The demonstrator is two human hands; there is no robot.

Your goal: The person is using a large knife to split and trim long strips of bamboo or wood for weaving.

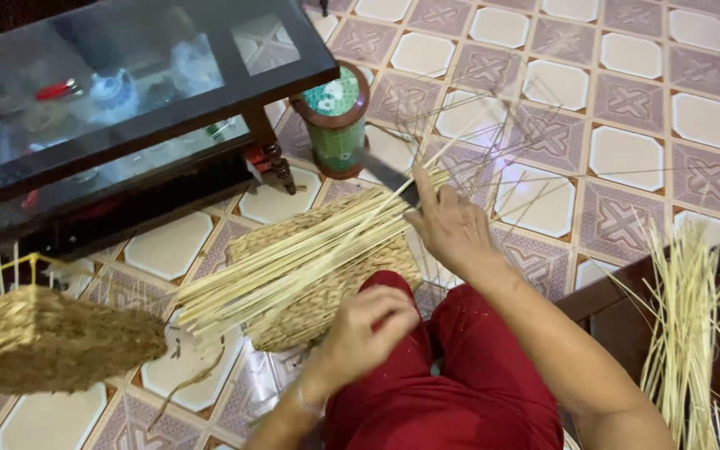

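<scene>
Right hand (452, 227) grips dark flat knife blade (389, 177) – left hand (368, 329) pinches bundle of pale yellow straw sticks (293, 262) over brown woven mat (318, 308).

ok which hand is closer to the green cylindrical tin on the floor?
Right. The right hand sits just below and to the right of the green tin, holding a dark blade that points toward it. The left hand is much lower in the frame, over the red trousers.
</scene>
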